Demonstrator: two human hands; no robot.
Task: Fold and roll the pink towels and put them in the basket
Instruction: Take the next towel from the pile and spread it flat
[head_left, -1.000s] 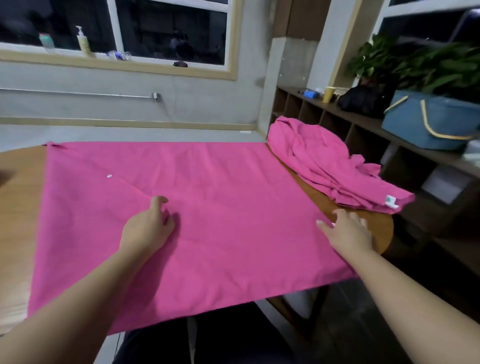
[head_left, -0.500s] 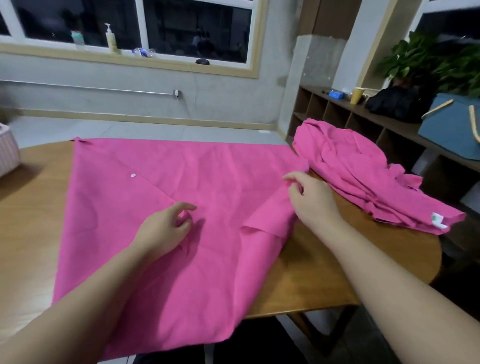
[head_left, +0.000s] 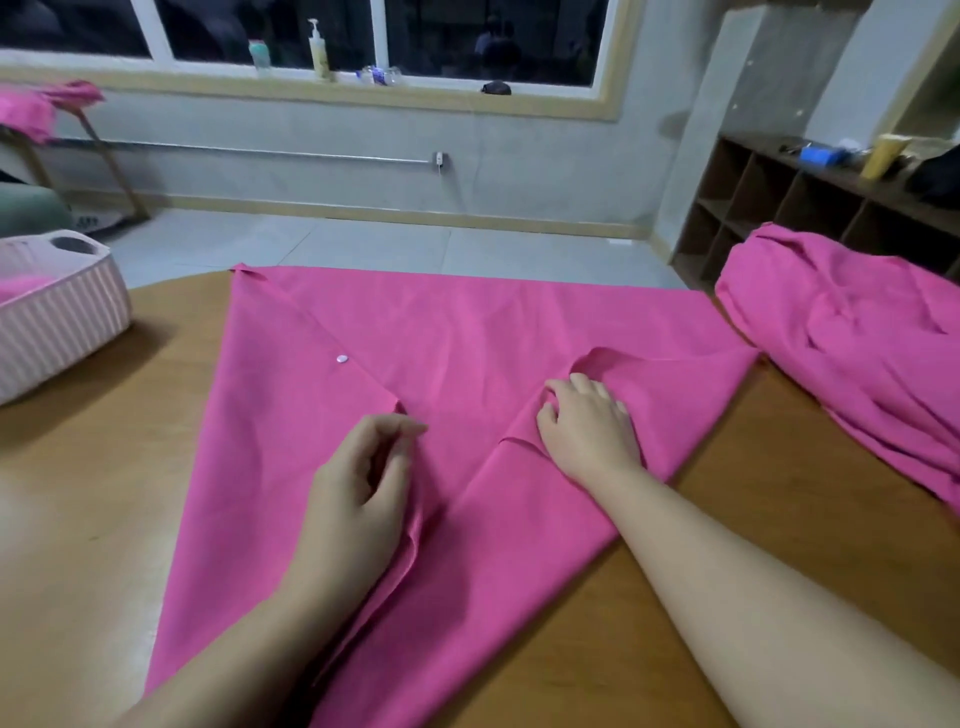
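Observation:
A pink towel (head_left: 467, 338) lies spread on the wooden table (head_left: 93, 493), its left and right sides folded in towards the middle so that it narrows towards me. My left hand (head_left: 363, 483) rests on the left flap with its fingers loosely curled and no cloth seen between them. My right hand (head_left: 587, 421) holds the folded-in right corner, fingers curled over its edge. A pink-striped basket (head_left: 67, 322) stands at the table's left edge with some pink cloth inside.
A heap of more pink towels (head_left: 857, 353) covers the table's right side. Behind it is a dark wooden shelf unit (head_left: 779, 197). Another pink cloth (head_left: 31, 109) hangs on a rack at the far left. Bare wood shows on either side of the spread towel.
My right hand took the towel's right corner and dragged it left to the middle, making a diagonal fold. My left hand stayed on the left flap. The view swung left and the basket came into sight.

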